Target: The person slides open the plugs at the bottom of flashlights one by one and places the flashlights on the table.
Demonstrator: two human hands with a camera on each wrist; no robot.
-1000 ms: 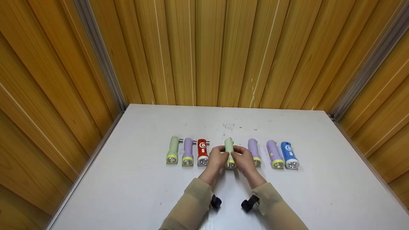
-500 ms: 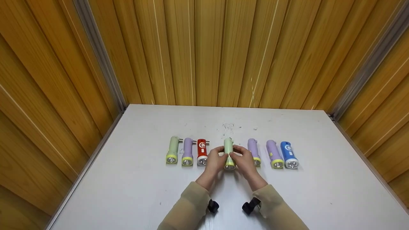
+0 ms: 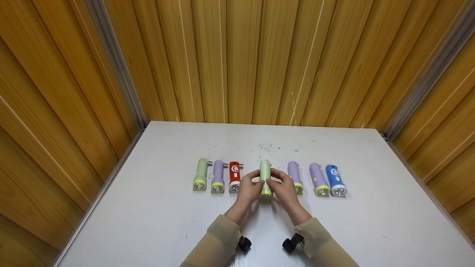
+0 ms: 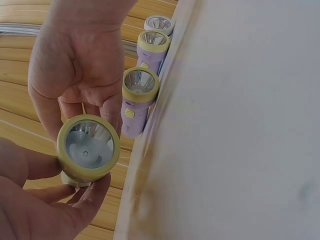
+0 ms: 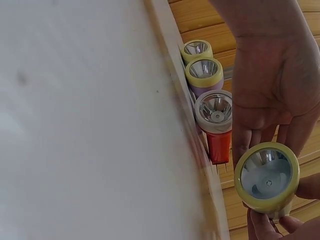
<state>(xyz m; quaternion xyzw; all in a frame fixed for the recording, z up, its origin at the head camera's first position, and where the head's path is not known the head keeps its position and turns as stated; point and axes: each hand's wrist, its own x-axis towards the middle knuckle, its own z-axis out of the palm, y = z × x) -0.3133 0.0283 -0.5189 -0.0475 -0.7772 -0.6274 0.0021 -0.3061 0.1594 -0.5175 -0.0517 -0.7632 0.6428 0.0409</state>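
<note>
A pale green flashlight (image 3: 265,172) with a yellow head is held between both hands, its lens end toward me. My left hand (image 3: 249,189) pinches it from the left, and my right hand (image 3: 283,188) pinches it from the right. Both thumbs lie on top of the barrel. From the left wrist view, the lens of the green flashlight (image 4: 88,148) shows face on, with fingers on either side. The right wrist view also shows this yellow-rimmed head (image 5: 267,177); most of the barrel is hidden behind it.
Left of the hands lie a green flashlight (image 3: 201,172), a purple one (image 3: 218,174) and a red one (image 3: 234,172), with metal prongs out. To the right are two purple flashlights (image 3: 293,170) (image 3: 317,176) and a blue one (image 3: 335,178). Wood-patterned walls (image 3: 241,63) surround the white table (image 3: 148,207).
Both hands have drawn the green flashlight slightly toward me. Its lens end has tipped downward, so less of the lens shows in the head view. The other flashlights stay where they were.
</note>
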